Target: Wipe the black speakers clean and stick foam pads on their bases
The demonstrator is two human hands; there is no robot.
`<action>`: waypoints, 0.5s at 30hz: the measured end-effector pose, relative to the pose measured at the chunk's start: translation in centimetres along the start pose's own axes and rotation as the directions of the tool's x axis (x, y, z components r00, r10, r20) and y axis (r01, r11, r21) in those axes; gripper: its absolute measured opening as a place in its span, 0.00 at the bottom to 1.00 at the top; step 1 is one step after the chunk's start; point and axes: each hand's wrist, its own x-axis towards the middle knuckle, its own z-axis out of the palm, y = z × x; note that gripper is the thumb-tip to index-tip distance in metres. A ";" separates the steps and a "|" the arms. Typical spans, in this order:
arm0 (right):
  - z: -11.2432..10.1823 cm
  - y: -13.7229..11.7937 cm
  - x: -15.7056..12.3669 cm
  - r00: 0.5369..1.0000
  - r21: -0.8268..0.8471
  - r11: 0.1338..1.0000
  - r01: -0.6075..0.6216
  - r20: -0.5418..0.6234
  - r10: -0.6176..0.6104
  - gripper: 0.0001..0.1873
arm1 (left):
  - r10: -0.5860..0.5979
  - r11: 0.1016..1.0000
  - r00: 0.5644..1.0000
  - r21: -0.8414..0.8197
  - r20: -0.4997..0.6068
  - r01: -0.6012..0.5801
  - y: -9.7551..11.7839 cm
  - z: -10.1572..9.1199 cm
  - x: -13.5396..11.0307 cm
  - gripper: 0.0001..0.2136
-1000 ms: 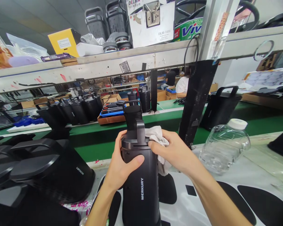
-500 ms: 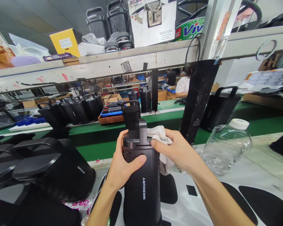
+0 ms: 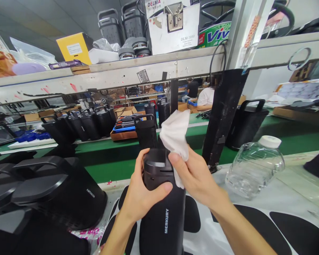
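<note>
Upright in front of me stands a black portable speaker (image 3: 162,209) marked MERKURY, with a handle on top. My left hand (image 3: 146,191) is wrapped round its upper left side, thumb across the front. In my right hand (image 3: 194,173) a white cloth (image 3: 175,132) is pinched. The cloth spreads up over the speaker's handle, hiding most of it, and a fold hangs down the right side. Under the speaker lies a white sheet (image 3: 207,219) with black rounded patches.
More black speakers (image 3: 61,191) crowd the left. A clear plastic jug (image 3: 255,170) with a white cap stands at right. Behind runs a green conveyor (image 3: 111,163) with speakers and a tray of parts (image 3: 124,129). A dark post (image 3: 223,117) and an overhead shelf (image 3: 111,81) stand beyond; a person (image 3: 206,97) sits behind.
The cloth has risen from the speaker's right edge and now covers the handle. My right hand has turned slightly. The speaker and my left hand have shifted slightly right and down.
</note>
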 end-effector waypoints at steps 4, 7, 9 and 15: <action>1.0 -0.5 -0.4 0.903 -0.204 0.888 0.413 0.219 -0.369 0.19 | 0.048 0.998 0.996 0.037 -0.071 -0.045 -0.5 0.1 0.2 0.35; 1.9 -1.0 0.7 0.875 -0.338 0.812 0.475 0.274 -0.398 0.17 | 0.062 0.991 0.994 0.121 -0.086 -0.051 -0.3 0.3 0.3 0.34; 2.4 -1.3 1.7 0.896 -0.455 0.772 0.444 0.245 -0.370 0.16 | 0.034 0.986 0.995 0.164 -0.097 -0.018 0.1 0.7 0.2 0.37; 0.4 -1.9 -0.7 0.836 -0.507 0.670 0.543 0.248 -0.491 0.14 | 0.080 0.981 0.996 0.181 -0.039 -0.071 0.8 1.6 -0.1 0.37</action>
